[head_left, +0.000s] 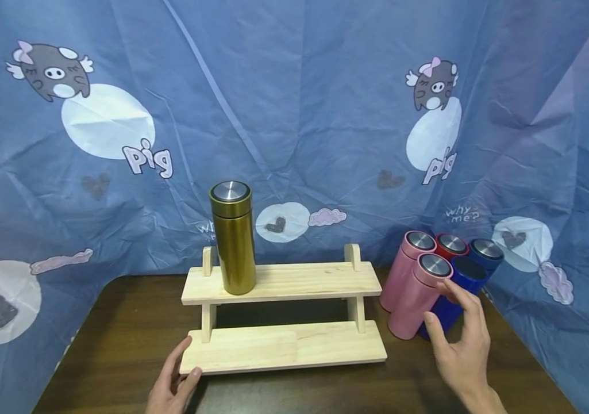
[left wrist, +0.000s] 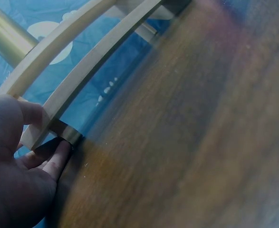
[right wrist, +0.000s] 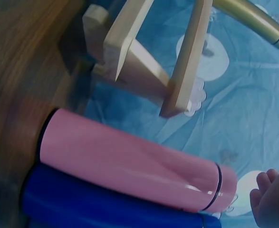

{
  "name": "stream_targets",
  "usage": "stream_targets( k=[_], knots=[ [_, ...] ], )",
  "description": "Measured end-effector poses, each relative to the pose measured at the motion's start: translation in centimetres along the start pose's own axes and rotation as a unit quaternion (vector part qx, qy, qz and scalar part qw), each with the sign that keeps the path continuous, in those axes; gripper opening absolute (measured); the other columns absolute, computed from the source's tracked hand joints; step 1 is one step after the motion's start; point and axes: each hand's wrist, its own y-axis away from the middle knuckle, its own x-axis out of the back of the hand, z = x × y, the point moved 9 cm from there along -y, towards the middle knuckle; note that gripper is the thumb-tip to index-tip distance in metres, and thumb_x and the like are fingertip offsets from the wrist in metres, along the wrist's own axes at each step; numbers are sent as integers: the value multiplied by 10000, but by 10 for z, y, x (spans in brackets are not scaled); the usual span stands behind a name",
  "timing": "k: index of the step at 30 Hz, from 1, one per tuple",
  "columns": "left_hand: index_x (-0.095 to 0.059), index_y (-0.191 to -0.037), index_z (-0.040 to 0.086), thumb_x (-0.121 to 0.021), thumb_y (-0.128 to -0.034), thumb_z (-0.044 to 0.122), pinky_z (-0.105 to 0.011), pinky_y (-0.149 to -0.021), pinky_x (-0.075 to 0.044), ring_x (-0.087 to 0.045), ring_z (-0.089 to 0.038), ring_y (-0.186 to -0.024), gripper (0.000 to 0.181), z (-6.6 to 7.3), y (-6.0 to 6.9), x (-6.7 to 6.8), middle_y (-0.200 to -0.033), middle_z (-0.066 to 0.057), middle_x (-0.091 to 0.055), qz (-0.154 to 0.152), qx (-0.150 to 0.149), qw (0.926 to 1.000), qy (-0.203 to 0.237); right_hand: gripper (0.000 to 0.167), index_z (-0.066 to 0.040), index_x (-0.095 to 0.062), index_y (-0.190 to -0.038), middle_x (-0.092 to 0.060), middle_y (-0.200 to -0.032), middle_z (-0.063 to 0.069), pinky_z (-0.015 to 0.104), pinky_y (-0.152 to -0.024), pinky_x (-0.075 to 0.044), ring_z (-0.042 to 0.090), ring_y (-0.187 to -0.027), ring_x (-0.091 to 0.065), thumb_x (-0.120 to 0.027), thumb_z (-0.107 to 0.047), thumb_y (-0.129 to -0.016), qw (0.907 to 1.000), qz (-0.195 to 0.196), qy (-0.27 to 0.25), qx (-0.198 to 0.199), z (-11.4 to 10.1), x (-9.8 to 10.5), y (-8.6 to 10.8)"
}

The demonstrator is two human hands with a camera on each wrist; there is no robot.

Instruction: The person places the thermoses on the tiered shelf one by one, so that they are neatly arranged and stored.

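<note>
Right hand (head_left: 464, 352): fingers spread; left hand (head_left: 167, 392): pinching wooden rack (head_left: 294, 348). Crowded: bump front pink flask (head_left: 412, 307), we could topple front blue flask (head_left: 470, 276).

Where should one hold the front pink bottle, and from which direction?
Probably around the upper body, just under the lid, coming from the front. The front pink bottle stands upright, a plain cylinder; the other pink bottle is close behind and a blue bottle crowds its right, but no bottle stands in front.
</note>
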Motion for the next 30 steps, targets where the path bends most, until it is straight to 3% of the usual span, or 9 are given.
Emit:
stream_targets(
  k=[4,8,16,22,25,30],
  knots=[
    [-353,-1693,-18,-698,-1098,90,-118,-882,-505,-624,89,-1079,696,2,0,0,-1495,-405,-586,49,2,10000,20,614,214,-579,-1398,-678,-1358,-55,217,-1123,-408,51,-1303,-599,-735,-294,-1091,9998,175,82,-101,5,9,-3],
    [-351,-1698,-3,-700,-1096,94,-126,-881,-508,-624,76,-1068,703,1,-1,0,-1490,-393,-597,25,140,9999,-74,532,199,-598,-1396,-651,-1351,-134,211,-1112,-405,26,-1285,-600,-744,-174,-1046,9988,331,251,-242,9,16,-6],
    [-321,-1712,13,-676,-1103,77,-171,-882,-530,-632,-18,-1067,708,-2,-2,-2,-1487,-383,-598,-80,398,9989,-245,510,166,-626,-1401,-621,-1366,-137,190,-1111,-394,-12,-1296,-547,-752,-40,-952,9942,576,703,-580,23,33,-12],
    [-321,-1712,10,-680,-1110,105,-177,-884,-534,-624,-5,-1074,708,-2,-2,-1,-1525,-388,-566,-89,304,9991,-283,550,114,-651,-1423,-593,-1361,-105,181,-1063,-375,-41,-1278,-505,-716,82,-878,9881,765,977,-907,50,42,-4],
    [-326,-1707,-1,-680,-1108,96,-178,-880,-535,-622,9,-1066,703,0,-2,0,-1529,-393,-560,-66,215,9994,-270,549,123,-652,-1415,-532,-1392,-153,183,-1049,-356,-42,-1282,-476,-717,86,-871,9857,817,1077,-1003,65,45,1],
    [-327,-1703,-7,-677,-1105,84,-179,-876,-535,-624,-2,-1054,699,0,-1,0,-1521,-391,-567,-61,189,9994,-266,558,101,-666,-1417,-507,-1443,-82,189,-1067,-339,0,-1353,-451,-736,55,-865,9836,890,1158,-1061,85,48,10]
  ],
)
